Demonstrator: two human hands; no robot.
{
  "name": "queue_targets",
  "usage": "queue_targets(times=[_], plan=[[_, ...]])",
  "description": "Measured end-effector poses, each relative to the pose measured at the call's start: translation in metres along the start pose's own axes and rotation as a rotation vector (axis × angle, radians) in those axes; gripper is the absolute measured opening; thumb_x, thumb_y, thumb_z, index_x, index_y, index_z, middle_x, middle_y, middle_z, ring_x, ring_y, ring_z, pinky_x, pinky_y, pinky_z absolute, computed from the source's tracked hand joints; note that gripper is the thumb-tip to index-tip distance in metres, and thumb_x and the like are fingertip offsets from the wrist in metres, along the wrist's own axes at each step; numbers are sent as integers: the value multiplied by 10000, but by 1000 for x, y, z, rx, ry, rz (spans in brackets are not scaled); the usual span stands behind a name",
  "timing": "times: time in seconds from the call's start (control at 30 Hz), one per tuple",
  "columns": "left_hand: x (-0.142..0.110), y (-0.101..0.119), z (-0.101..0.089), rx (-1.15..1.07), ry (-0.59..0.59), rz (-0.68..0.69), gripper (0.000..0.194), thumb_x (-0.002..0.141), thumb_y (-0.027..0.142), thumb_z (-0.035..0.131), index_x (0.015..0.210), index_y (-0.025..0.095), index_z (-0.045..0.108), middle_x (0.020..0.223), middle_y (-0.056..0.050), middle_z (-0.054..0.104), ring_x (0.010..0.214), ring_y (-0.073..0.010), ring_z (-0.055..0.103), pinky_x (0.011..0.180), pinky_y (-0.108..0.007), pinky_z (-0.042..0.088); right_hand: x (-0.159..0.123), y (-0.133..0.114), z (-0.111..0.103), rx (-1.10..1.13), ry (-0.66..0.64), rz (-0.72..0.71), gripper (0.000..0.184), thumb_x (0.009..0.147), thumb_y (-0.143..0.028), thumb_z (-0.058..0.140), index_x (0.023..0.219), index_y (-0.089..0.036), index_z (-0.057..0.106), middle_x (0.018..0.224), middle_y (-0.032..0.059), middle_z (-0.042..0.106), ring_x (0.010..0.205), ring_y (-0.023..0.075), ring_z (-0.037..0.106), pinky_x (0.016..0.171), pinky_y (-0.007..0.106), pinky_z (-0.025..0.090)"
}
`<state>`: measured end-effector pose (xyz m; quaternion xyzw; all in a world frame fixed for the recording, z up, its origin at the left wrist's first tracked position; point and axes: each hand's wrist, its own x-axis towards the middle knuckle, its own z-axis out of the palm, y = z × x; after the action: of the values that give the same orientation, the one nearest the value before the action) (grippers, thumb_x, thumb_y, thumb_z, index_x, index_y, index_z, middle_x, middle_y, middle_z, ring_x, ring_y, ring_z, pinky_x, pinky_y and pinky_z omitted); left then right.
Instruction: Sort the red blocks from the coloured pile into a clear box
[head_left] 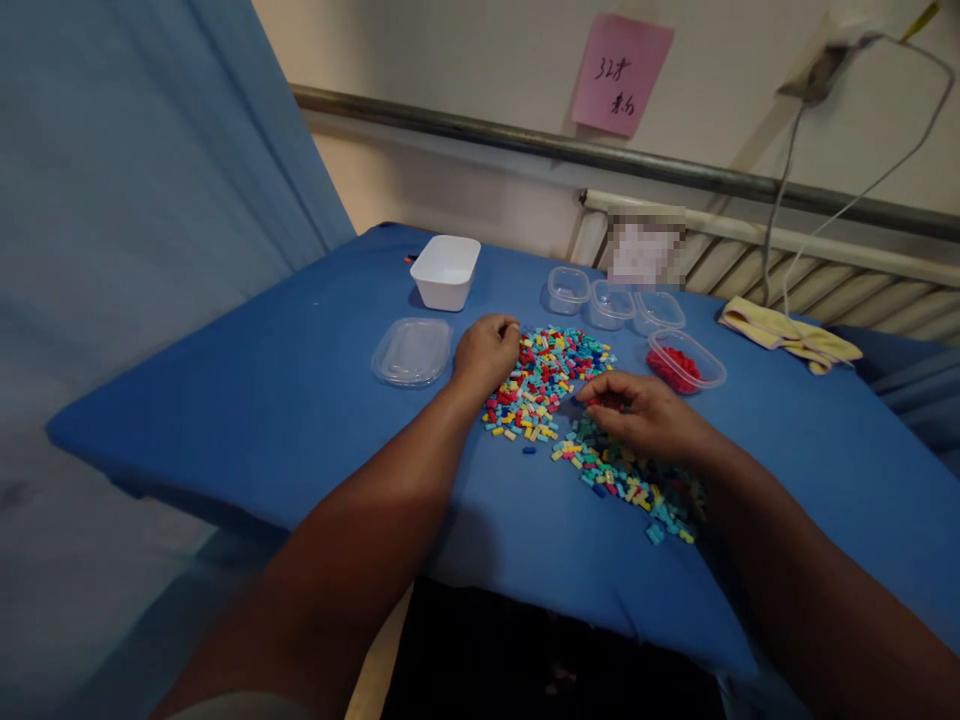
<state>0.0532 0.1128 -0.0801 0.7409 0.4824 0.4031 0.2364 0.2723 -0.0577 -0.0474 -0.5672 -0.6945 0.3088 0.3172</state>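
Note:
Small toy bricks in many colours [547, 375] lie heaped on a blue-covered table, and a second spread of bricks [637, 485] trails toward the lower right. My left hand [487, 352] rests at the heap's left edge with its fingers curled closed; what they hold, if anything, is hidden. Over the gap between the two spreads is my right hand [649, 412], thumb and fingers bent around a few small red bricks [613, 402]. Just behind it stands a clear plastic tub [716, 372] with red bricks [675, 368] inside.
Three clear tubs [568, 288] stand in a row at the back. A white container [444, 285] and a clear lid [412, 352] are on the left. The yellow cloth [787, 335] lies at the far right by a radiator [720, 265], with a cable hanging near it.

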Motion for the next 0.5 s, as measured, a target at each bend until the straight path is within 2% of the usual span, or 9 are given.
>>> queue_targets(times=[0.07,0.13,0.23,0.33,0.4,0.5], plan=[[0,-1,0,2,-7,2,262,1023,258,571,1027,211,829,1105,-45,818,1074,-255,753,922,-352,527,0,3,-3,187,-14,102,245,928,-399,746,1095,-221,765,857,20,739,685,159,606,607,285,477],[1,-1,1,15,-11,3,263,1027,266,575,1048,213,831,1108,-42,818,1071,-250,752,914,-349,524,1,6,-3,339,-13,151,297,883,-446,818,1071,-224,760,923,36,766,743,162,639,645,286,504],[1,-2,2,23,-5,1,259,1031,277,586,1078,218,834,1135,-37,817,1090,-243,747,922,-342,520,3,9,-1,427,8,176,354,813,-462,909,1044,-226,779,919,25,765,728,143,627,649,275,502],[1,-1,2,17,0,-9,252,1029,276,594,1080,224,836,1127,-31,818,1083,-237,747,910,-335,519,3,11,0,399,27,182,378,795,-485,930,1038,-221,812,825,7,739,659,129,589,586,260,466],[1,-1,1,20,0,-16,249,1026,273,597,1070,228,837,1121,-30,819,1073,-238,748,899,-336,518,3,12,-2,349,59,162,393,814,-501,912,1075,-218,834,857,28,773,696,152,638,612,280,509],[1,0,0,23,-10,-27,245,1025,270,597,1053,225,836,1128,-33,819,1077,-242,748,896,-338,518,2,16,-16,167,246,74,375,871,-491,856,1139,-229,851,1001,70,835,830,218,742,741,356,605]])
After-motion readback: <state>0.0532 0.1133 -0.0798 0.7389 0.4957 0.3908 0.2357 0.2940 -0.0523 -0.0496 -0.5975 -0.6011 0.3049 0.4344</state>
